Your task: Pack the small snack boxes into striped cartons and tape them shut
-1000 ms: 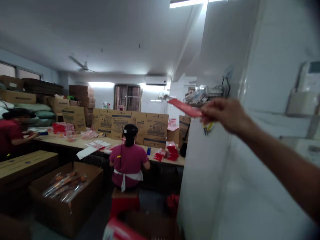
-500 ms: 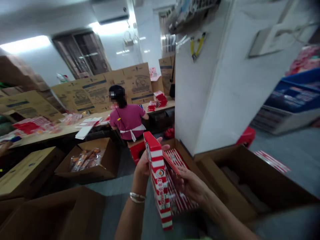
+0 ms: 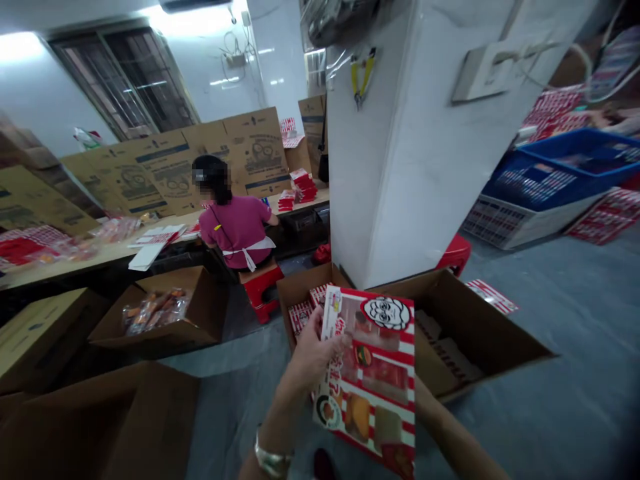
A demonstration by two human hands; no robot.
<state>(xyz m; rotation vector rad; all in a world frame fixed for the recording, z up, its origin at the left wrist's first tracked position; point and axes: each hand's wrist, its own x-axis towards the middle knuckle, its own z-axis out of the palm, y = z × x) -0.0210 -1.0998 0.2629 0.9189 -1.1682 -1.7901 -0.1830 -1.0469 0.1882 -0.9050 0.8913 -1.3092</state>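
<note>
While the left hand [image 3: 314,355] closes around the lower left edge of a flat red-and-white printed carton [image 3: 373,380], fingers curled and pressed against it, I can follow the right forearm [image 3: 453,433] only as far as the carton's lower right edge (the right hand is hidden behind it, so I cannot tell whether it is spread or gripping). The carton is tilted, just above an open cardboard box [image 3: 480,327] holding striped red cartons [image 3: 300,317]. A metal bangle [image 3: 273,460] circles the left wrist. Farther off, a co-worker in a pink shirt [image 3: 237,233] sits on a red stool [image 3: 260,290] at a long table [image 3: 105,257].
</note>
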